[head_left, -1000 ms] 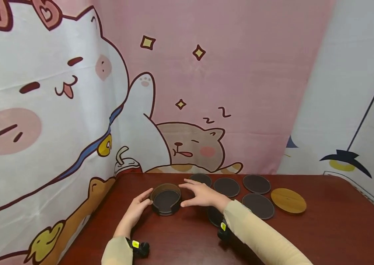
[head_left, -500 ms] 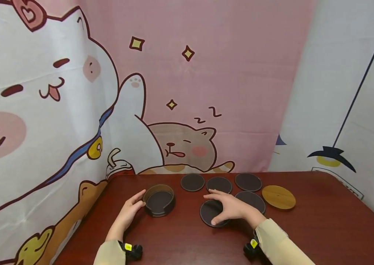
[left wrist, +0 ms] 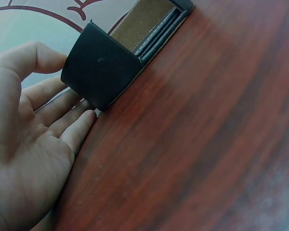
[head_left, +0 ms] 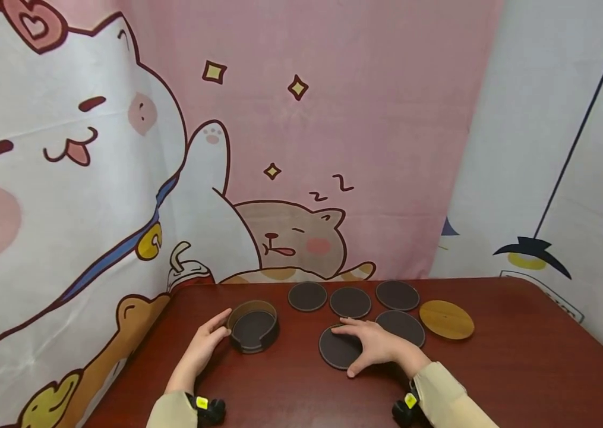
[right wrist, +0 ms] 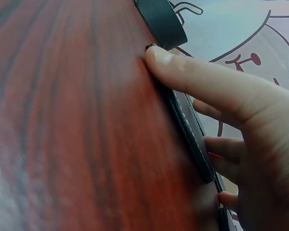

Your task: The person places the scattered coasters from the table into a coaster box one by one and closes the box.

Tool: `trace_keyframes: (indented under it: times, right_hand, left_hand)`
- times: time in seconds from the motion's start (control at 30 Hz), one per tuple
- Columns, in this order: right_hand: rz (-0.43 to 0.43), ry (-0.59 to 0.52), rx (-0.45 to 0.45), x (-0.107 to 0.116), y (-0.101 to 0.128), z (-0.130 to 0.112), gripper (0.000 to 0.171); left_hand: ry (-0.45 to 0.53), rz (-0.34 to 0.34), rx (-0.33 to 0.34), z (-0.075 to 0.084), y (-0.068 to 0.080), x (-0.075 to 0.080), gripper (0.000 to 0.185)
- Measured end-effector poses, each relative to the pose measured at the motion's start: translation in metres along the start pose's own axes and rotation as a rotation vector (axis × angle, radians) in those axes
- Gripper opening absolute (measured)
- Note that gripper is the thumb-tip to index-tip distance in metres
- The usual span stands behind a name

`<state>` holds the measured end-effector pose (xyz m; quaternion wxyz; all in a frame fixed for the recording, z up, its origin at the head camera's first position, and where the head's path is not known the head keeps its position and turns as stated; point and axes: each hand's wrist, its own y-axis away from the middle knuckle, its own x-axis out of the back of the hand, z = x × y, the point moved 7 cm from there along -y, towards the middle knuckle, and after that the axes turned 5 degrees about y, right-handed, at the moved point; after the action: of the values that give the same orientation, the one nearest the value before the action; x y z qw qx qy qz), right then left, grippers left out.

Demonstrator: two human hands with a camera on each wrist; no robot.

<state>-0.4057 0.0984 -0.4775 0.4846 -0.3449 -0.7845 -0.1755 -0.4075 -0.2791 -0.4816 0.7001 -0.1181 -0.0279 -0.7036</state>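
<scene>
**Hands at a coaster holder and a loose dark coaster on a red-brown counter**

Hands of one person, in cream sleeves, rested on a dark red wood-grain counter. The left hand lay beside a round dark coaster holder, its fingers straight and relaxed, fingertips touching the holder's left wall. The left wrist view showed those fingers against the black outer wall of the holder, with the edges of coasters visible stacked inside through the opening in its side.

The right hand lay on a dark round coaster that sat flat on the counter to the right of the holder and apart from it. The fingers were spread over the coaster's far and right edge, the thumb reaching to its near edge. In the right wrist view the thumb pressed at the coaster's thin rim while the other fingers curled round the opposite side, so the hand pinched the coaster by its edges.

Behind it lay four more dark coasters: three in a row near the back edge, and one just right of the right hand. A light wooden disc lay furthest right. Cartoon-cat cloth hung behind and to the left of the counter.
</scene>
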Motion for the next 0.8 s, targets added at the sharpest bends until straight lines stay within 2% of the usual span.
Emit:
trace_keyframes:
  times: [0.3, 0.37, 0.47, 0.53, 0.6, 0.8]
  right_hand:
    - [0.011, 0.020, -0.004, 0.000, 0.000, -0.001, 0.085]
    - [0.014, 0.019, -0.011, 0.000, 0.001, -0.001, 0.083]
    - [0.018, 0.007, -0.023, 0.003, 0.002, -0.001, 0.080]
    - [0.026, -0.011, -0.028, 0.007, 0.004, 0.000, 0.079]
    - [0.040, -0.029, -0.022, 0.012, 0.005, 0.000, 0.077]
    - [0.123, -0.070, 0.004, 0.034, 0.010, -0.002, 0.072]
  left_hand:
    - [-0.017, -0.005, 0.004, 0.000, 0.000, 0.000, 0.056]
    - [-0.017, -0.010, 0.010, 0.009, 0.004, -0.002, 0.056]
    - [-0.012, -0.012, 0.013, 0.009, 0.005, -0.002, 0.056]
    - [0.000, -0.008, 0.018, 0.010, 0.005, -0.002, 0.056]
    - [0.001, -0.005, 0.014, 0.002, 0.001, -0.001, 0.056]
    - [0.005, -0.005, 0.012, 0.001, -0.001, -0.001, 0.056]
